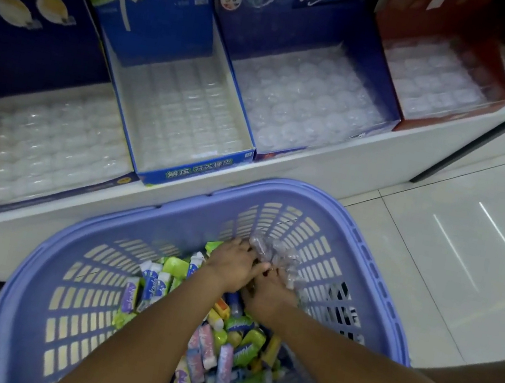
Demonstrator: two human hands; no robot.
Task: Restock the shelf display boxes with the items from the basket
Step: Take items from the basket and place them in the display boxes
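Both hands were down inside the lavender basket (201, 206), which stood on the tiled floor (441, 224) just in front of the white shelf (335, 153).

Left hand (231, 267) – fingers curled into a crumpled clear plastic bundle (274, 251) at the far side of the basket. Right hand (271, 294) – just beside the left and touching it, with its fingers curled on the same bundle from below. What the plastic held could not be made out.

Stock: a loose heap of small wrapped items (215, 353), green, blue, pink, purple and yellow, covered the basket floor under and between the forearms. None was in either hand on its own.

Shelf, four display boxes side by side:
- navy box (33, 51), clear pocketed tray, no items visible
- green-and-blue Kada box (158, 26), clear tray of rectangular pockets, no items visible
- blue box with round pockets (304, 99), no items visible
- red box (441, 32), clear tray, no items visible

Judgement on progress: restocking had effectively not begun. Every tray showed bare and the whole supply lay in the basket. All four boxes were left to fill, which would likely mean sorting the heap by wrapper to match each box.
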